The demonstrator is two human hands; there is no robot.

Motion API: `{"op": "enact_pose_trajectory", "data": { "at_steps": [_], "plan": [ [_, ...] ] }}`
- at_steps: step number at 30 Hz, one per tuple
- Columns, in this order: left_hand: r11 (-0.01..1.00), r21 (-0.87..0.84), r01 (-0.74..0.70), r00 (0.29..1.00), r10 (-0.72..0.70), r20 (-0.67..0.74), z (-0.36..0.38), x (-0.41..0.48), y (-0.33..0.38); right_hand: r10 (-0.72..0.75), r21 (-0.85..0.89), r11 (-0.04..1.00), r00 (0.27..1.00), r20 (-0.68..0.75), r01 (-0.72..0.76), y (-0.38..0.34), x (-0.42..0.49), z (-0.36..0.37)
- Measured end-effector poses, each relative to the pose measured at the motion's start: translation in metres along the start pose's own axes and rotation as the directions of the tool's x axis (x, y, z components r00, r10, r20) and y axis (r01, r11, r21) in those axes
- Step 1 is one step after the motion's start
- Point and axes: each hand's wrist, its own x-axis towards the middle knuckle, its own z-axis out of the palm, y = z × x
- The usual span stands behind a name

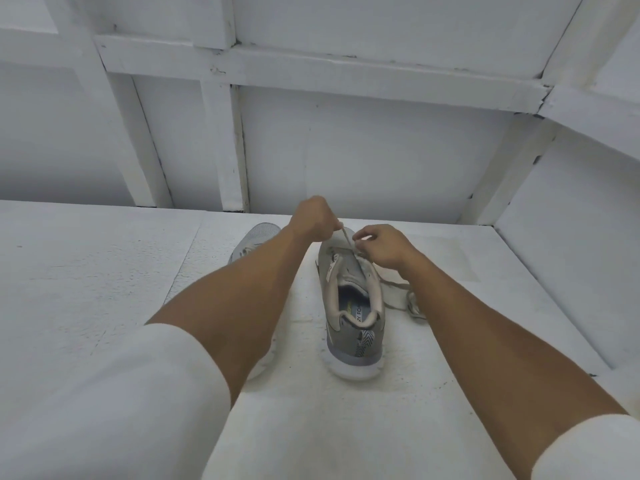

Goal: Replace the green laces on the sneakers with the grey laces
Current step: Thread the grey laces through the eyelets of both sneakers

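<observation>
- L hand is above the toe end of the sneaker. Its fingers are curled, and thumb + forefinger pinch a pale lace strand, holding it taut up and away from the eyelets.
- R hand is just right of the sneaker's tongue, fingers curled in, pinching the same strand lower down by the eyelet row. Can't tell which eyelet.
- The sneaker stands on the white table, heel toward the person, opening up.
- Loose lace lies slack on the table just right of the sneaker's collar.
- A 2nd sneaker sits left of the first, mostly hidden behind the L forearm.
- The strand looks grey-beige; can't say for sure if it's the old lace or the new one. Prob. a pull-through at the upper eyelets.
- Risk 1: nothing pins the sneaker down, so a hard upward tug w/ the L hand could tip or drag it.
- Risk 2: the slack right of the sneaker is bunched. It could knot or snag at an eyelet as it feeds and stall the pull.
- Risk 3: pulling one side too far leaves uneven ends, or pops the other end out of its eyelet.
- Risk 4: a twisted strand would lie badly across the tongue.
- Risk 5: the L forearm is close over the 2nd sneaker and may nudge it.
</observation>
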Motion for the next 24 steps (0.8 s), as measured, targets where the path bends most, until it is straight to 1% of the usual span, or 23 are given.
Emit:
{"op": "enact_pose_trajectory", "data": {
  "at_steps": [2, 3, 9, 13, 15, 17, 20, 22, 24],
  "plan": [
    [0.999, 0.009, -0.035, 0.999, 0.035, 0.001, 0.001, -0.001, 0.002, -0.01, 0.208, 0.978, 0.999, -0.044, 0.019, -0.007, -0.004, -0.001],
    [0.999, -0.01, -0.039, 0.999, 0.039, -0.006, 0.001, -0.001, 0.002, -0.005, 0.269, 0.963, 0.999, -0.054, 0.02, -0.008, -0.005, 0.0],
    [0.982, -0.189, 0.009, 1.0, -0.009, -0.001, 0.005, -0.005, -0.001, 0.026, 0.416, 0.909, 0.999, -0.035, -0.009, -0.002, -0.006, 0.011],
    [0.961, -0.276, 0.034, 0.999, -0.029, 0.023, 0.006, -0.005, -0.006, 0.014, 0.413, 0.91, 0.999, -0.046, 0.006, -0.002, -0.004, 0.016],
    [0.96, -0.278, 0.046, 0.999, -0.042, 0.02, 0.007, -0.004, -0.009, 0.038, 0.394, 0.919, 0.997, -0.06, -0.011, -0.002, -0.002, 0.018],
    [0.973, -0.216, 0.085, 0.996, -0.078, 0.04, 0.008, -0.002, -0.011, 0.07, 0.335, 0.942, 0.992, -0.105, -0.031, -0.001, -0.001, 0.019],
    [0.987, -0.067, 0.147, 0.979, -0.136, 0.155, 0.011, -0.006, -0.012, 0.078, 0.292, 0.956, 0.989, -0.129, -0.037, 0.0, 0.002, 0.02],
    [0.986, -0.034, 0.163, 0.972, -0.155, 0.178, 0.011, -0.011, -0.011, 0.054, 0.259, 0.966, 0.992, -0.11, -0.024, -0.001, 0.004, 0.021],
    [0.985, -0.016, 0.17, 0.971, -0.165, 0.172, 0.013, -0.013, -0.008, 0.03, 0.204, 0.979, 0.995, -0.099, -0.009, -0.001, 0.004, 0.021]
  ]
}}
